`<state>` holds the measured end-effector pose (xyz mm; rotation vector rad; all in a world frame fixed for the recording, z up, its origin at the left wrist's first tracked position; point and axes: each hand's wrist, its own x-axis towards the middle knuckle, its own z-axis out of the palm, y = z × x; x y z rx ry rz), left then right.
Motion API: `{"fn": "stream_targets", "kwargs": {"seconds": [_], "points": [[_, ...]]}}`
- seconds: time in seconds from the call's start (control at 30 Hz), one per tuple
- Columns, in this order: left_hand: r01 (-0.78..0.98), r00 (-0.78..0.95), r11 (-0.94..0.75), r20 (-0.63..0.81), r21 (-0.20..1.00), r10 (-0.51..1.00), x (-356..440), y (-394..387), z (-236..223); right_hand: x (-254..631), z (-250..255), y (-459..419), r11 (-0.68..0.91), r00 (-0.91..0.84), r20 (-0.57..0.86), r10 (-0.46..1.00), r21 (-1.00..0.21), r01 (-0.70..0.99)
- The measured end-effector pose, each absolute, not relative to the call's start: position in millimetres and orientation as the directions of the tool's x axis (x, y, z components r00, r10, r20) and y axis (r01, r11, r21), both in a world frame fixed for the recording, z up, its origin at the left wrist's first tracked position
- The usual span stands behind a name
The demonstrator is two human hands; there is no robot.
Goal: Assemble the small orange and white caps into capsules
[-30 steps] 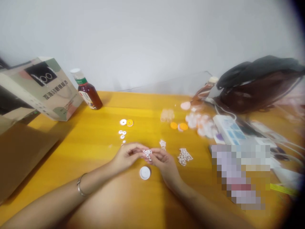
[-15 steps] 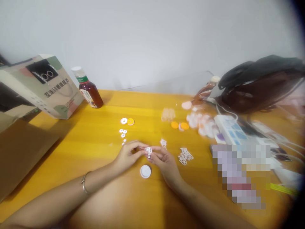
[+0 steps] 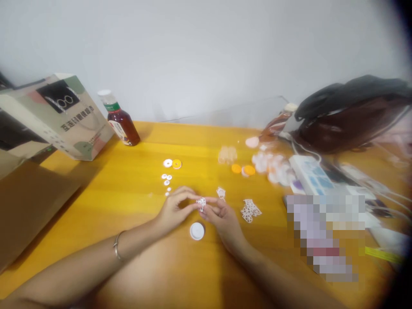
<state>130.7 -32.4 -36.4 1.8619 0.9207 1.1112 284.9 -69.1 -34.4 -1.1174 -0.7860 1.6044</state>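
Note:
Between my fingertips is a small white openwork piece (image 3: 201, 202), pinched from both sides. My left hand (image 3: 176, 209) grips its left side with thumb and forefinger. From the right, my right hand (image 3: 222, 216) closes on it, thumb below and forefinger above. A round white cap (image 3: 197, 231) lies on the table just below the hands. Right of my right hand is a flat pile of similar white openwork pieces (image 3: 251, 210), and a smaller cluster (image 3: 220, 193) sits just above that hand. Small white discs (image 3: 166, 177) lie beyond my left hand.
A white ring and a yellow ring (image 3: 177, 164) lie farther back, with orange discs (image 3: 247, 170) and blurred pale pieces (image 3: 273, 165) to the right. A bottle (image 3: 124, 127), paper bag (image 3: 77, 120) and cardboard box (image 3: 35, 206) stand left. A power strip (image 3: 312, 176) and dark bag (image 3: 350, 116) are right.
The white openwork piece has turned slightly between my fingertips. Both hands keep nearly the same place and grip; the table items stay where they were.

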Motion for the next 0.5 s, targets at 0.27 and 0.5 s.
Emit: {"fn": "stream_targets", "kwargs": {"seconds": [0.27,0.5], "points": [[0.211,0.341,-0.477,0.393,0.853,0.854,131.0,-32.9,-38.0,284.5,-32.7,-69.1,-0.309,-0.097,-0.293,0.951,-0.884,-0.352],[0.206,0.327,-0.441,0.363,0.874,0.873,133.6,-33.7,-40.5,285.7,-33.5,-69.0,-0.291,-0.127,-0.263,0.956,-0.891,-0.349]]}}
